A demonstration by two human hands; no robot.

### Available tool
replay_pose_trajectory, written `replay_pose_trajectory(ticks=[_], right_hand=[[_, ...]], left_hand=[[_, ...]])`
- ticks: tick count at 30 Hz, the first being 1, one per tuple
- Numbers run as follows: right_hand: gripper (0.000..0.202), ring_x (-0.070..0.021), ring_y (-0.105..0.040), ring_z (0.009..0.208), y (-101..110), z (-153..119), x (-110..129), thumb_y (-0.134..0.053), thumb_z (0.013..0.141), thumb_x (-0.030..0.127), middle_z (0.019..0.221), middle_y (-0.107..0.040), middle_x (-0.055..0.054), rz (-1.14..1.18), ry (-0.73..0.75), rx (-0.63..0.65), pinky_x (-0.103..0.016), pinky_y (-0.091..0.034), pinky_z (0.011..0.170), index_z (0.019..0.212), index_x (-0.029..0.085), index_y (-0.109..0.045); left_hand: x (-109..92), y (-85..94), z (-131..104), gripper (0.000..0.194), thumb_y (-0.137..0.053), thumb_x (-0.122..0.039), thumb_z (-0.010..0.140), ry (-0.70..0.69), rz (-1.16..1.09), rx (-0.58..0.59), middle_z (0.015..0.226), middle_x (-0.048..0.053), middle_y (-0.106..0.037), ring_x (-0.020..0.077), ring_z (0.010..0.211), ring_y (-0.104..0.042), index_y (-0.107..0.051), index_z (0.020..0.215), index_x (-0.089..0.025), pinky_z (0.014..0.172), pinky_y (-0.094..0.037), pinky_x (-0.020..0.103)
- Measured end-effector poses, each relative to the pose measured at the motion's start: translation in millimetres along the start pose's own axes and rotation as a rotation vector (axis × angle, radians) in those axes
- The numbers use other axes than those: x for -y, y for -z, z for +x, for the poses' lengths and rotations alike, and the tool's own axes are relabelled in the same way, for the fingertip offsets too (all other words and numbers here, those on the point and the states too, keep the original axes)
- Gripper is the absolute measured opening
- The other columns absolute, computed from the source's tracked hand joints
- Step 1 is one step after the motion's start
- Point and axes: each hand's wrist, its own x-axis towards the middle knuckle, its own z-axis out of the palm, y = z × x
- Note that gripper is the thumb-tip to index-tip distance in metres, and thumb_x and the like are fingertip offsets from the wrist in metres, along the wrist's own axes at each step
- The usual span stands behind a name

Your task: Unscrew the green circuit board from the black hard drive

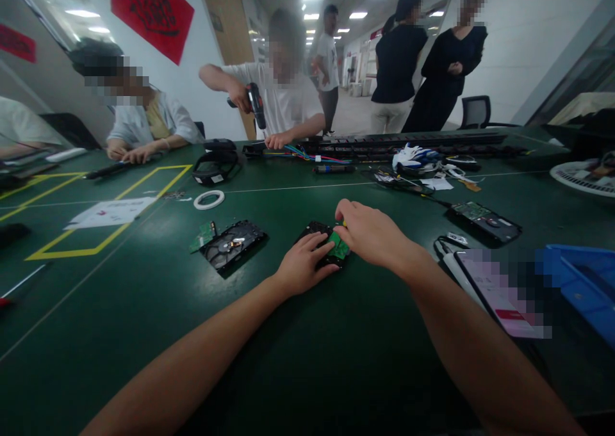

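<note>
A black hard drive (312, 228) with a green circuit board (340, 247) lies on the table in front of me. My left hand (303, 262) steadies it, fingers across the top and thumb along the near side. Above the board, my right hand (368, 231) is closed around a slim tool, apparently a screwdriver (344, 223); only a bit of yellow shows, and its tip is hidden. To the left lies a second hard drive (235, 244), its black case showing bright metal in the middle. A loose green circuit board (204, 236) touches its left end.
A third drive (485, 223), a phone (500, 292) and a blue bin (583, 289) are on the right. A tape roll (209, 200) and gloves (414, 159) lie farther off. Across the table a person holds a power drill (256, 105) over wired black parts; another sits at left.
</note>
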Motion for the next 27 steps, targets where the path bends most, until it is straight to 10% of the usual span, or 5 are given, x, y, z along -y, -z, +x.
replay_pose_trajectory(ticks=[27], right_hand=[[0.022,-0.0245,-0.064,0.09,-5,11,-18,-0.057,0.09,0.022,0.105,-0.071,-0.012,0.167,0.0,-0.07,-0.036,-0.042,0.077,0.111,0.017,-0.058]], left_hand=[[1,-1.8,0,0.061,-0.061,-0.06,0.1,-0.002,0.016,-0.009,0.155,0.014,-0.054,0.0339,0.147,-0.048,-0.059,0.148,-0.022,0.122,-0.042,0.054]])
